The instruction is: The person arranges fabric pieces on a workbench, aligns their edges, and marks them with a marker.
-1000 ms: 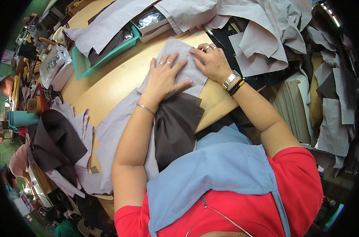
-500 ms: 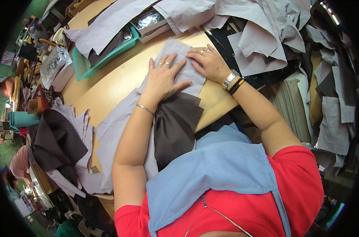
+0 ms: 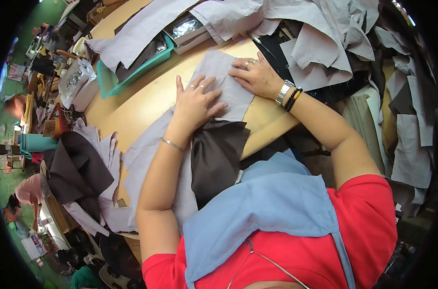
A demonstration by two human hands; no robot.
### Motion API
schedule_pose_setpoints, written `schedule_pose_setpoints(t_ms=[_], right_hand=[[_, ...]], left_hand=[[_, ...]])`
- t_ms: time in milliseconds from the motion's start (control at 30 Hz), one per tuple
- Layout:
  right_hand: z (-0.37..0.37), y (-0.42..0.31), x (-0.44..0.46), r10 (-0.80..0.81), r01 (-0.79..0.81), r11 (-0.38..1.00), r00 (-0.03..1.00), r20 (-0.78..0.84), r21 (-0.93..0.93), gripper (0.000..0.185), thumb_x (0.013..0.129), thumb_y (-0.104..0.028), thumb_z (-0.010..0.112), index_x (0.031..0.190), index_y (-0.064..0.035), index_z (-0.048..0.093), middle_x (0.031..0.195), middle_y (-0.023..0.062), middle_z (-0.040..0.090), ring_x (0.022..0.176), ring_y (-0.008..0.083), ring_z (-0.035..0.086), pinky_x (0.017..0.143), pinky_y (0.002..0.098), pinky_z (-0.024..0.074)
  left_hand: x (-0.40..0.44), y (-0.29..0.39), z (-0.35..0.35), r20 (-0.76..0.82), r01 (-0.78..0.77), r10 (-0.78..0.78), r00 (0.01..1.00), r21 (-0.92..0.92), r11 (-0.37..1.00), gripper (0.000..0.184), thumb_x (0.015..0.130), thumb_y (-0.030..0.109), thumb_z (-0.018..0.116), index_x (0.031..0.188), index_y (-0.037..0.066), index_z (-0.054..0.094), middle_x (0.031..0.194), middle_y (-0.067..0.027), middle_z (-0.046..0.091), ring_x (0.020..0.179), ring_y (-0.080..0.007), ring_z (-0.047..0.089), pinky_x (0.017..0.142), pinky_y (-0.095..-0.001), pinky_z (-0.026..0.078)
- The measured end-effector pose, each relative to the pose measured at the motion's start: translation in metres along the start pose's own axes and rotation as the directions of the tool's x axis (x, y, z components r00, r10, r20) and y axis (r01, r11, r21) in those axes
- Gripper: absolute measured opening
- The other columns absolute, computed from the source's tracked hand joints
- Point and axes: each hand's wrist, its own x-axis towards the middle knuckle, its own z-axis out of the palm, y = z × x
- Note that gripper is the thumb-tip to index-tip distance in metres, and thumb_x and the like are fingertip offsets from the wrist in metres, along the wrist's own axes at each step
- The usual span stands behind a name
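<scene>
A light grey-lilac cloth piece [image 3: 219, 65] lies on the wooden table in the middle of the head view. My left hand [image 3: 197, 101] rests on it, fingers spread apart and holding nothing. On the cloth's right edge, my right hand [image 3: 260, 78] presses its outstretched fingers; whether the thumb grips the edge from the side I cannot tell. Below my left hand, a dark brown cloth [image 3: 216, 156] hangs in folds towards my lap. More pale cloth [image 3: 149, 144] passes under my left forearm.
A turquoise basket [image 3: 110, 89] with cloth in it stands at the far side. Pale cloth pieces [image 3: 320, 53] are heaped at the upper right beside a thin tool [image 3: 260, 42]. Dark cloth [image 3: 76, 168] lies at the left. A person in pink [image 3: 30, 190] is in the background.
My left hand has slid back slightly over the pale cloth, towards my body. My right hand stays at the cloth's right edge. The view has shifted a little.
</scene>
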Motion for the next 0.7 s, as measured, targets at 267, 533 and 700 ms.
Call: schedule_pose_setpoints(t_ms=[267, 533, 700], right_hand=[[-0.004, 0.004, 0.000, -0.088, 0.084, 0.996, 0.982, 0.168, 0.033, 0.030, 0.092, -0.024, 0.059, 0.122, -0.0178, 0.062, 0.124, 0.0055, 0.061, 0.113, 0.0253, 0.061, 0.100, 0.0683, 0.0365], [-0.001, -0.003, -0.003, -0.116, 0.113, 0.993, 0.965, 0.237, 0.026, 0.038, 0.094, -0.016, 0.047, 0.131, -0.0209, 0.056, 0.131, 0.0061, 0.056, 0.127, 0.0236, 0.052, 0.104, 0.0639, 0.0359], [-0.009, -0.012, -0.002, -0.139, 0.131, 0.990, 0.955, 0.264, 0.047, 0.043, 0.092, -0.013, 0.048, 0.135, -0.0187, 0.053, 0.134, 0.0062, 0.053, 0.129, 0.0235, 0.050, 0.106, 0.0612, 0.0360]], left_hand=[[-0.021, 0.014, -0.014, 0.005, 0.065, -0.065, 0.998, 0.017, 0.998, 0.040, 0.084, 0.052, 0.066, 0.105, 0.020, 0.075, 0.134, -0.0013, 0.058, 0.131, -0.0236, 0.047, 0.107, -0.0746, 0.013], [-0.038, 0.024, -0.020, 0.013, 0.112, -0.113, 0.994, 0.035, 0.993, 0.036, 0.087, 0.047, 0.064, 0.107, 0.018, 0.074, 0.134, -0.0038, 0.058, 0.133, -0.0242, 0.045, 0.107, -0.0744, 0.012], [-0.049, 0.029, -0.025, 0.028, 0.131, -0.134, 0.991, 0.082, 0.988, 0.034, 0.088, 0.045, 0.064, 0.105, 0.017, 0.074, 0.134, -0.0043, 0.058, 0.132, -0.0245, 0.046, 0.107, -0.0741, 0.012]])
